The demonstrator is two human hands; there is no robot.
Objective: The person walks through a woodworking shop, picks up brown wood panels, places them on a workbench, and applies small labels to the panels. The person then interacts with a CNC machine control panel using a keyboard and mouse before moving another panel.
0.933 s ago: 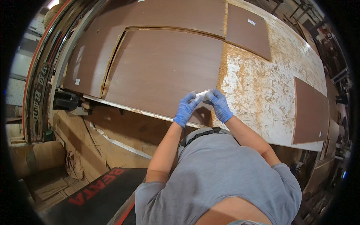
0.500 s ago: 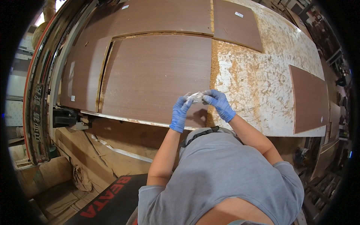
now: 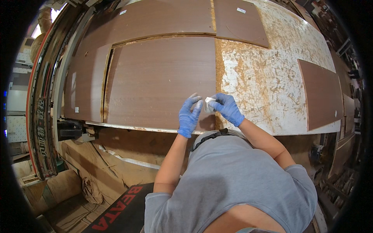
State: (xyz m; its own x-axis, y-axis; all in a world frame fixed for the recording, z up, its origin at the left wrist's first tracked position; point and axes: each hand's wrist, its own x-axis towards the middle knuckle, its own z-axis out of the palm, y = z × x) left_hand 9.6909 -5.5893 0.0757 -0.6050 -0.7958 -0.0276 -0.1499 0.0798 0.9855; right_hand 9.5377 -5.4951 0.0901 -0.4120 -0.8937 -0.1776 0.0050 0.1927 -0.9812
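a wide fisheye camera, the left of a side-by-side pair worn on the head, looks steeply down from close above the grey fabric shirt (image 3: 229,174), faces out across the scuffed white flat worktop (image 3: 279,93), and sets the blue-gloved left hand (image 3: 189,116) and blue-gloved right hand (image 3: 229,110) near mid-picture, upright and unmirrored, straight edges bowing toward the rim
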